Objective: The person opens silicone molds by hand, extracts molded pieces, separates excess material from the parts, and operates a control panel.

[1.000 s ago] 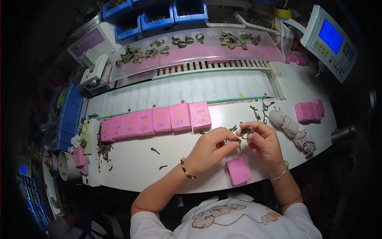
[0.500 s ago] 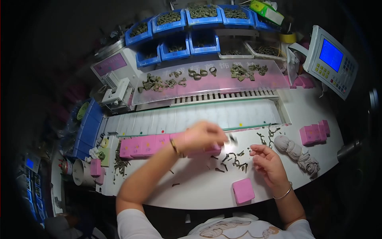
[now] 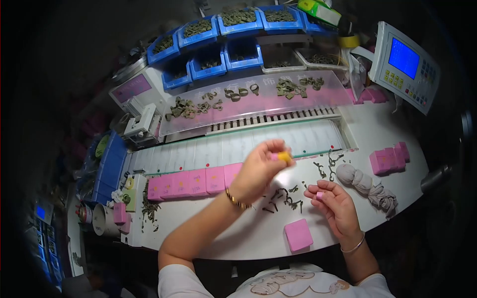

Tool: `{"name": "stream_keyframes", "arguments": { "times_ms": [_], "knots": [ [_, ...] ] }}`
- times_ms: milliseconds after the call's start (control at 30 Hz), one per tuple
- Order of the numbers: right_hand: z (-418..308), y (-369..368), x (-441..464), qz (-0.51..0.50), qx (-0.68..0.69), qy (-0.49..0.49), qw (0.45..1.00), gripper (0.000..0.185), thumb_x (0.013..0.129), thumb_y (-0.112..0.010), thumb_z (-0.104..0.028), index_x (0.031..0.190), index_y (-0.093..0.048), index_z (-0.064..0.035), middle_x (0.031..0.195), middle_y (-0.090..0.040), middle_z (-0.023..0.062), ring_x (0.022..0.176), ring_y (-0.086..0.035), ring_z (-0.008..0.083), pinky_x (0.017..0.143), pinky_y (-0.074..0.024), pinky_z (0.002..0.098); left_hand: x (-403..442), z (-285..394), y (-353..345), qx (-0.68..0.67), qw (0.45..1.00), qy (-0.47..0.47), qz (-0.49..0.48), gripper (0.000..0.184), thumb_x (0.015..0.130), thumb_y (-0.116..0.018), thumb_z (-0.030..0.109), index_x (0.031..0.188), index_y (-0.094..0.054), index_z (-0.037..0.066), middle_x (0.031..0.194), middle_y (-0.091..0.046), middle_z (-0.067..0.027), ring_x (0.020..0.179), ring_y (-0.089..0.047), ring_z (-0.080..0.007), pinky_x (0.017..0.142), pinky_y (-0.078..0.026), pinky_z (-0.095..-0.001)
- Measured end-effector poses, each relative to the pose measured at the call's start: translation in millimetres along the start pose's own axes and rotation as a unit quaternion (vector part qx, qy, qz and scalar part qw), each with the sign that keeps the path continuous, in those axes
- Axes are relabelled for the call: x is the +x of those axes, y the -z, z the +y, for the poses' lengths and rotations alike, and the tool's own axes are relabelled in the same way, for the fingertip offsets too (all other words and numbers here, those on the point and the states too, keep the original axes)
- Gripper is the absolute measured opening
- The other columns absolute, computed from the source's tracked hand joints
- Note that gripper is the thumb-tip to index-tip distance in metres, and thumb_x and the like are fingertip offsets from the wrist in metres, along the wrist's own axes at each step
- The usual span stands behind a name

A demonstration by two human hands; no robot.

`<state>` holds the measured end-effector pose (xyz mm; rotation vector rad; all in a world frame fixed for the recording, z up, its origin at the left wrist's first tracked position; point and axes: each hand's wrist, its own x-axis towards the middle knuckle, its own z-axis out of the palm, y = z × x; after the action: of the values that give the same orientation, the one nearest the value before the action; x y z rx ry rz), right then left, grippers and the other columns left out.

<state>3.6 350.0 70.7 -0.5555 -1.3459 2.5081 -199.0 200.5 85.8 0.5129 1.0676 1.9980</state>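
My left hand [image 3: 258,171] is raised over the bench, its fingers bent together. Small yellow and pink patches [image 3: 283,157] show at its fingertips; I cannot tell whether they are finger covers or a held piece. My right hand [image 3: 335,211] is half curled near the bench, thumb and index finger close together. A small pink bit [image 3: 320,195] shows at its thumb tip, also unclear. Dark green, twig-like wax pieces [image 3: 288,198] lie loose between the hands. A pink block [image 3: 298,235] sits just left of my right hand, and a row of pink blocks [image 3: 191,184] stands left of my left hand.
A rolled grey cloth [image 3: 367,188] and more pink blocks [image 3: 385,161] lie at the right. Behind are a clear tray [image 3: 263,97] with green ring-like pieces, blue bins [image 3: 243,62] and a control panel [image 3: 405,62]. Green scraps [image 3: 149,208] lie at the left.
My left hand has risen from beside the end of the pink row. Pink and yellow now show at its fingertips, pink at my right thumb. The whole view has shifted slightly.
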Motion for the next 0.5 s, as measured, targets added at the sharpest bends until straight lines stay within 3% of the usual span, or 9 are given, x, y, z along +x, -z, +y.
{"name": "stream_keyframes", "arguments": {
  "times_ms": [33, 100, 133, 200, 233, 333, 367, 400, 500],
  "knots": [
    [-1, -1, -2, 0.006, 0.003, -0.002, 1.000, 0.026, 0.104, -0.053, -0.004, 0.128, -0.054, 0.0055, 0.126, -0.065, 0.0209, 0.112, -0.069, 0.0232, 0.096, -0.0580, 0.0300, -17, -3, -13, 0.009, 0.999, 0.034, 0.007, 0.044, 0.096, -0.064, -0.002, 0.137, -0.047, -0.004, 0.121, -0.063, -0.0151, 0.105, -0.068, -0.0240, 0.096, -0.056, -0.0358],
    [-3, 0, -7, -0.002, -0.008, -0.015, 1.000, 0.026, 0.108, -0.051, -0.013, 0.125, -0.056, 0.0058, 0.120, -0.069, 0.0220, 0.090, -0.071, 0.0184, 0.075, -0.0601, 0.0250, -43, -16, -23, 0.025, 0.997, 0.064, -0.024, 0.038, 0.102, -0.061, 0.006, 0.137, -0.048, -0.004, 0.121, -0.066, -0.0162, 0.102, -0.068, -0.0203, 0.091, -0.057, -0.0338],
    [1, 5, -7, 0.008, -0.005, -0.019, 1.000, 0.026, 0.108, -0.051, -0.013, 0.125, -0.056, 0.0058, 0.120, -0.069, 0.0220, 0.090, -0.071, 0.0184, 0.075, -0.0601, 0.0250, -55, -16, -31, 0.061, 0.994, 0.085, -0.003, 0.035, 0.102, -0.062, 0.006, 0.134, -0.052, -0.004, 0.119, -0.067, -0.0155, 0.096, -0.067, -0.0182, 0.085, -0.058, -0.0325],
    [11, 20, -8, -0.075, 0.019, 0.012, 0.997, 0.028, 0.110, -0.049, -0.018, 0.122, -0.060, 0.0052, 0.115, -0.071, 0.0214, 0.073, -0.065, 0.0126, 0.061, -0.0535, 0.0220, -73, -27, -33, 0.087, 0.991, 0.096, 0.018, 0.031, 0.102, -0.062, 0.005, 0.130, -0.055, -0.004, 0.118, -0.068, -0.0152, 0.095, -0.068, -0.0183, 0.079, -0.059, -0.0320],
    [10, 14, -11, -0.055, 0.016, 0.012, 0.998, 0.026, 0.109, -0.051, -0.017, 0.118, -0.062, 0.0041, 0.115, -0.071, 0.0200, 0.071, -0.059, 0.0090, 0.058, -0.0478, 0.0194, -80, -35, -34, 0.082, 0.990, 0.110, 0.013, 0.031, 0.102, -0.062, 0.005, 0.130, -0.055, -0.004, 0.118, -0.068, -0.0152, 0.095, -0.068, -0.0183, 0.079, -0.059, -0.0320],
    [21, 13, -13, -0.056, 0.036, 0.027, 0.997, 0.025, 0.108, -0.054, -0.016, 0.119, -0.062, 0.0042, 0.116, -0.072, 0.0183, 0.076, -0.060, 0.0086, 0.063, -0.0499, 0.0191, -98, -56, -36, 0.071, 0.995, 0.050, 0.038, 0.026, 0.100, -0.062, 0.002, 0.125, -0.058, -0.003, 0.121, -0.066, -0.0153, 0.100, -0.068, -0.0186, 0.081, -0.061, -0.0332],
    [19, 15, -14, -0.074, 0.056, 0.010, 0.996, 0.024, 0.105, -0.057, -0.009, 0.124, -0.062, 0.0049, 0.122, -0.070, 0.0167, 0.084, -0.061, 0.0082, 0.072, -0.0529, 0.0202, -102, -63, -39, 0.057, 0.997, 0.033, 0.051, 0.027, 0.099, -0.064, 0.000, 0.124, -0.057, -0.003, 0.118, -0.066, -0.0131, 0.098, -0.068, -0.0165, 0.082, -0.060, -0.0308],
    [20, 14, -17, -0.069, 0.057, 0.008, 0.996, 0.024, 0.105, -0.057, -0.009, 0.124, -0.062, 0.0049, 0.122, -0.070, 0.0167, 0.084, -0.061, 0.0082, 0.072, -0.0529, 0.0202, -107, -69, -41, 0.043, 0.997, 0.015, 0.066, 0.028, 0.097, -0.066, -0.002, 0.123, -0.057, -0.003, 0.116, -0.066, -0.0109, 0.097, -0.068, -0.0143, 0.084, -0.059, -0.0284],
    [22, 10, -21, -0.092, 0.026, 0.030, 0.995, 0.036, 0.099, -0.059, 0.004, 0.134, -0.060, 0.0050, 0.128, -0.065, 0.0130, 0.102, -0.063, 0.0110, 0.094, -0.0553, 0.0256, -113, -82, -45, 0.027, 0.997, 0.000, 0.074, 0.027, 0.097, -0.065, -0.005, 0.123, -0.057, -0.004, 0.120, -0.063, -0.0122, 0.099, -0.068, -0.0157, 0.088, -0.059, -0.0296]
  ]
}}
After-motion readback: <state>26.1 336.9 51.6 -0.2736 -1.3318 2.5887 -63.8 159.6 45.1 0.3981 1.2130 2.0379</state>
